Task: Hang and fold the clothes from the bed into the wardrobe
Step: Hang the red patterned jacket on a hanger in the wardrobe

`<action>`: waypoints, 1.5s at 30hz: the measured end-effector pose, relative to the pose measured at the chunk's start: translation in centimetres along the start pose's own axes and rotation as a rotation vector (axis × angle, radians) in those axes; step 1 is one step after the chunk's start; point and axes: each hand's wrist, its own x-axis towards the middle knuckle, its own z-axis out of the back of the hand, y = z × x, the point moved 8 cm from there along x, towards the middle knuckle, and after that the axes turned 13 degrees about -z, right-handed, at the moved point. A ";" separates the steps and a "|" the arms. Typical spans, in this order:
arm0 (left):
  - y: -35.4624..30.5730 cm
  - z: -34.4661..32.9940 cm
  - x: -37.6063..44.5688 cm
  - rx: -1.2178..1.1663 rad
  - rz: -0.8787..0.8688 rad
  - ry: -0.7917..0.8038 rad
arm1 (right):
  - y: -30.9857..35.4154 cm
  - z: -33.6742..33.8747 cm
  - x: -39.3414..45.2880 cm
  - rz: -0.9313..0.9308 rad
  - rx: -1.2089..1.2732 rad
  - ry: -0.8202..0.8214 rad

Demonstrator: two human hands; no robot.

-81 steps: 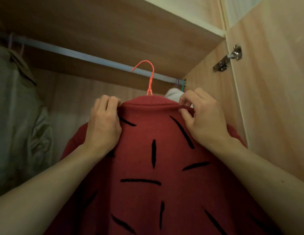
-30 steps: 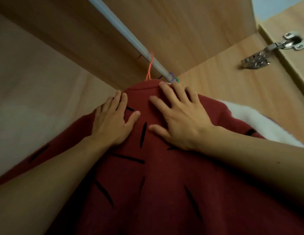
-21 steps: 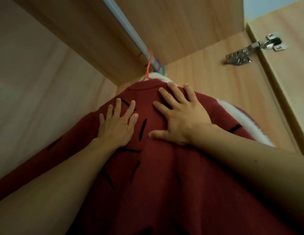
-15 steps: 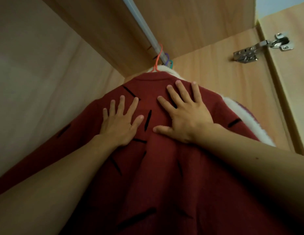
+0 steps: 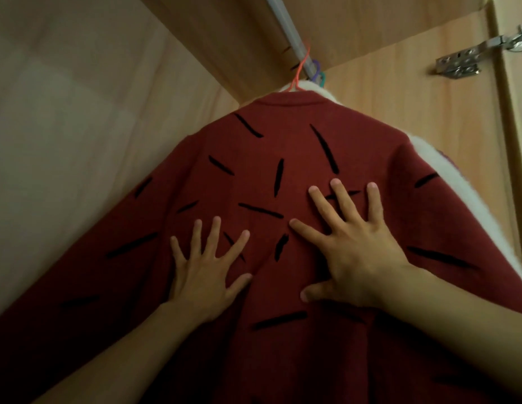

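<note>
Inside the wardrobe the red sweater [image 5: 283,176] already hangs by its orange hanger [image 5: 300,71] from the rail [image 5: 286,21], left hand [image 5: 204,275] and right hand [image 5: 350,252] spread flat on it, pinching nothing, beside what looks like a white garment [image 5: 458,193]; the bed is out of view, so what remains cannot be judged.

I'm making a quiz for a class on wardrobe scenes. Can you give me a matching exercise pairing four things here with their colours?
Things:
1. sweater
2. hanger hook
3. fluffy garment behind the sweater
4. door hinge

Colours:
A. silver metal
B. dark red with black dashes
C. white
D. orange

Pairs: 1-B, 2-D, 3-C, 4-A
</note>
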 end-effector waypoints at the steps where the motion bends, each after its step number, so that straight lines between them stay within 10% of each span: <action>1: 0.1 -0.6 -0.1 -0.007 0.002 0.048 | 0.0 -0.2 0.1 -0.003 -0.014 0.011; 10: 0.6 1.1 -2.9 -0.010 -0.075 0.383 | 2.0 1.2 -3.4 -0.025 0.020 0.080; 29: -1.4 14.0 -10.0 -0.365 -0.044 0.136 | 3.1 5.4 -10.7 0.031 0.314 0.174; 45: -23.4 28.8 -9.6 -0.415 -0.091 0.227 | -18.3 10.8 -26.4 -0.117 0.426 0.233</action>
